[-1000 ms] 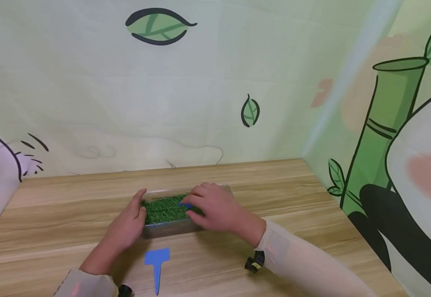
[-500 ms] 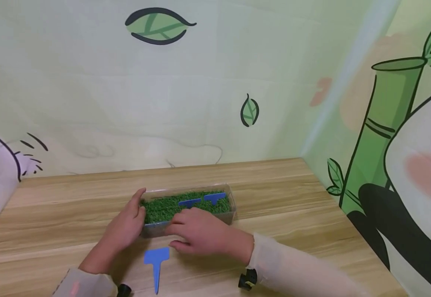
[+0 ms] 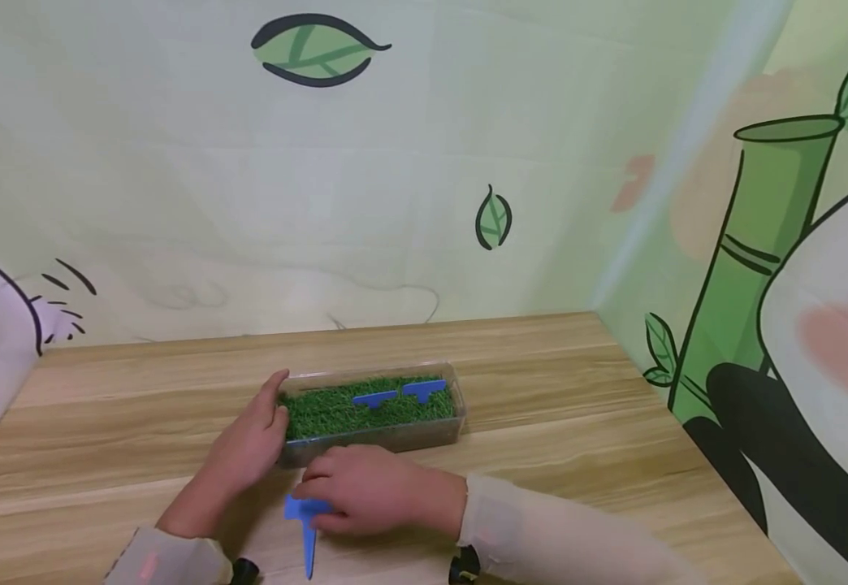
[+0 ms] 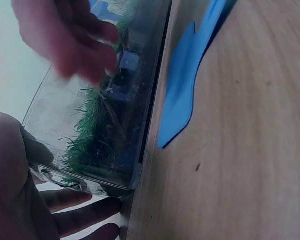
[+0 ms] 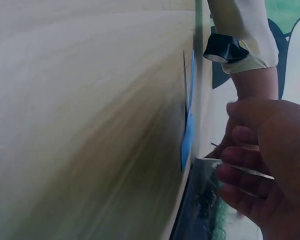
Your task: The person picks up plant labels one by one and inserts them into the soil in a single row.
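A clear plastic planter box [image 3: 413,439] filled with artificial grass [image 3: 329,413] stands on the table. My left hand [image 3: 250,435] holds its left end, with the thumb [image 4: 12,140] at the rim and the fingers [image 4: 82,217] along the end wall. Two blue T-shaped plant labels stand upright in the grass, one near the middle [image 3: 375,399], the other farther right [image 3: 424,390]. A third blue plant label [image 3: 309,540] lies in front of the box. Over its wide head is my right hand [image 3: 365,491], fingers relaxed and loosely bent, gripping nothing.
The wooden table [image 3: 563,422] extends to both sides and behind the box. A printed fabric wall [image 3: 365,203] rises at its back edge, and another with a panda picture [image 3: 833,341] stands along the right.
My right hand has let go of the plant label in the middle of the grass and moved down and left over the label on the table. The left hand stays put.
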`<state>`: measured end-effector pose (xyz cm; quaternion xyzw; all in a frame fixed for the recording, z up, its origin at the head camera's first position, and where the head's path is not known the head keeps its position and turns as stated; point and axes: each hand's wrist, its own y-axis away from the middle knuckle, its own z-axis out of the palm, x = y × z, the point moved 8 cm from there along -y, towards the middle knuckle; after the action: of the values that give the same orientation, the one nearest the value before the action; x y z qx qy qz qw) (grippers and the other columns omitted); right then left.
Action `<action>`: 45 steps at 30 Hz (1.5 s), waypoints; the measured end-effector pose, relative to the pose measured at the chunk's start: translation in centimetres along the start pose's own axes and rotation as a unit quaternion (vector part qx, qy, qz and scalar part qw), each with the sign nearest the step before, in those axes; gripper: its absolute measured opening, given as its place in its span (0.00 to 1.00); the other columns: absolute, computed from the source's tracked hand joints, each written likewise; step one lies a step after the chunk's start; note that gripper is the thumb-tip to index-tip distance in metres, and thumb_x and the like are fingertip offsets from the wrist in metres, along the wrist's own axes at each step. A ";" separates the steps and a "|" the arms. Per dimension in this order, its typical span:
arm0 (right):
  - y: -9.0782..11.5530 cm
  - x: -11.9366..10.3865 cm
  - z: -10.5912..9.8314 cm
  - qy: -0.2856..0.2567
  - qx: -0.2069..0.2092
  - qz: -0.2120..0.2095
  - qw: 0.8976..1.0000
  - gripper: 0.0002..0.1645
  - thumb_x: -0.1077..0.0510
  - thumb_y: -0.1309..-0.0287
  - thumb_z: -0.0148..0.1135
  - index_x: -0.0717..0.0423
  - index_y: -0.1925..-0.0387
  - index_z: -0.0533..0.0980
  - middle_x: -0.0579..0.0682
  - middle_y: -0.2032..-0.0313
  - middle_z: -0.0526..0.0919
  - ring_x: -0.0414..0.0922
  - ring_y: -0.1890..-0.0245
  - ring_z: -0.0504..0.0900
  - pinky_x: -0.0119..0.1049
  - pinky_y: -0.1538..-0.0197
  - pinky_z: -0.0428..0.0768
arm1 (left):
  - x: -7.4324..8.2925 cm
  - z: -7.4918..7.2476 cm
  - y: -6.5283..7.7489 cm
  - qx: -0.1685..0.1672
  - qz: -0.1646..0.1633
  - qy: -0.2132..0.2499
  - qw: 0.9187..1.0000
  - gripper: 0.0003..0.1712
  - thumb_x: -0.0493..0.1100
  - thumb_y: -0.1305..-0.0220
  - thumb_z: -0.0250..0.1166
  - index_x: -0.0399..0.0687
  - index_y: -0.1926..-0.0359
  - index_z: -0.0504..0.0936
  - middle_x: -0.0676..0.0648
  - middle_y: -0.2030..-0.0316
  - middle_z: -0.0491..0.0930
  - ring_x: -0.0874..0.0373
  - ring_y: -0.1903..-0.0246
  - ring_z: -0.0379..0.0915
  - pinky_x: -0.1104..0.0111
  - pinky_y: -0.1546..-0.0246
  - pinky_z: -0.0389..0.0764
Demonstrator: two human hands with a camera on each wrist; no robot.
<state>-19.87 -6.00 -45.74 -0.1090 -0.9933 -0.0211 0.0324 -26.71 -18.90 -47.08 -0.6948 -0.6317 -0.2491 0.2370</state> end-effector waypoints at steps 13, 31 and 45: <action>0.2 -0.6 2.1 0.002 -0.038 -0.009 0.999 0.31 0.30 0.29 0.46 0.36 0.33 0.73 0.44 0.34 0.73 0.40 0.36 0.72 0.31 0.36 0.73 | 0.1 0.1 0.1 -0.002 -0.001 -0.002 1.000 0.34 0.49 0.20 0.34 0.45 0.20 0.41 0.30 0.25 0.53 0.31 0.27 0.50 0.37 0.31 0.57; 0.8 0.2 2.1 -0.011 -0.025 0.006 1.000 0.16 0.40 0.29 0.53 0.41 0.51 0.80 0.39 0.47 0.81 0.35 0.48 0.78 0.26 0.44 0.75 | 0.0 -0.1 0.0 0.009 0.007 0.002 1.000 0.33 0.47 0.20 0.35 0.43 0.20 0.43 0.29 0.26 0.55 0.31 0.27 0.51 0.38 0.31 0.59; 0.7 -0.1 2.2 0.002 -0.013 0.045 0.999 0.42 0.24 0.42 0.59 0.43 0.35 0.72 0.40 0.45 0.78 0.37 0.47 0.74 0.27 0.48 0.75 | 0.0 -0.1 0.0 0.009 0.008 0.003 1.000 0.33 0.47 0.20 0.35 0.44 0.20 0.42 0.29 0.26 0.54 0.31 0.27 0.50 0.38 0.31 0.57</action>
<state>-19.77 -5.22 -47.90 -0.1537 -0.9870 -0.0324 0.0336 -26.71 -18.95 -46.99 -0.6968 -0.6281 -0.2435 0.2466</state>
